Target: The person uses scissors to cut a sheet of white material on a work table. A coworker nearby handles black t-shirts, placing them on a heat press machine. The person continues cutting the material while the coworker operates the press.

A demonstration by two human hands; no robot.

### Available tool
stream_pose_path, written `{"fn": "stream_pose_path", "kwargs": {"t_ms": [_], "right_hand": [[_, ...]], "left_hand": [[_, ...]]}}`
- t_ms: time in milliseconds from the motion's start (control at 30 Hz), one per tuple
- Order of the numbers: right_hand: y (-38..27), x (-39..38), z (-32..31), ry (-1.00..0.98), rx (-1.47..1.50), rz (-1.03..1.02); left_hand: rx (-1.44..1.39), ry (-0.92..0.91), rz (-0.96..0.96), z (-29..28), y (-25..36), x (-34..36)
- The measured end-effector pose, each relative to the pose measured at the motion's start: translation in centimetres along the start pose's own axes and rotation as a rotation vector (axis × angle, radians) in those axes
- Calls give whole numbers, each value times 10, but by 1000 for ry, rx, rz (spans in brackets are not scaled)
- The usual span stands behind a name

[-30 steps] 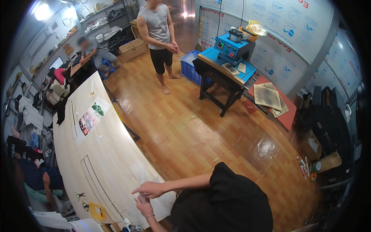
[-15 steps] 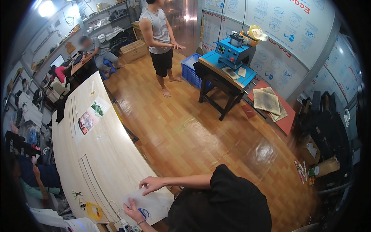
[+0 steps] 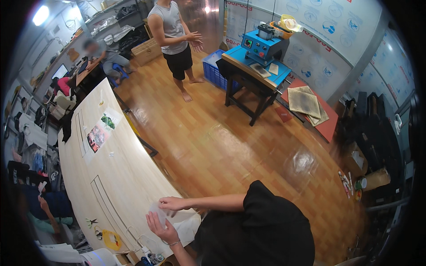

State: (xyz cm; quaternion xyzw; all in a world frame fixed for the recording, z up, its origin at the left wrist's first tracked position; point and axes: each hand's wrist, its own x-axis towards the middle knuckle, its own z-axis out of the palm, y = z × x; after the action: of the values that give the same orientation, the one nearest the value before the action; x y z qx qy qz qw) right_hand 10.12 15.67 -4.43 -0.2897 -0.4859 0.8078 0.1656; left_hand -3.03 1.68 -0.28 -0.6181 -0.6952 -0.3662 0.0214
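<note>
Above pale table [image 3: 133,177], hands [image 3: 161,228] on whitish sheet [image 3: 156,209], brown plank-patterned floor [image 3: 217,150]

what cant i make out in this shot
All in the head view:
- Right hand: fingertip grip on the translucent sheet is blurred.
- Left hand: hides whatever lies directly behind it.
- Standing person: head cut off by the top edge.
- Blue crate: right part hidden by the blue-topped table.

The sheet [image 3: 155,208] by the left hand [image 3: 162,228] is whitish, the tray [image 3: 108,238] left of it yellow, the table [image 3: 133,181] beneath pale and wood-grained.
</note>
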Motion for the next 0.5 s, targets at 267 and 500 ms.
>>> {"fn": "stream_pose_path", "kwargs": {"t_ms": [267,500], "right_hand": [[-20,-22,-2,-39,375,119],[23,-8,-7,36,218,-115]], "left_hand": [[117,-256,-34,17,11,-11],[-120,-301,-184,5,19,7]]}}
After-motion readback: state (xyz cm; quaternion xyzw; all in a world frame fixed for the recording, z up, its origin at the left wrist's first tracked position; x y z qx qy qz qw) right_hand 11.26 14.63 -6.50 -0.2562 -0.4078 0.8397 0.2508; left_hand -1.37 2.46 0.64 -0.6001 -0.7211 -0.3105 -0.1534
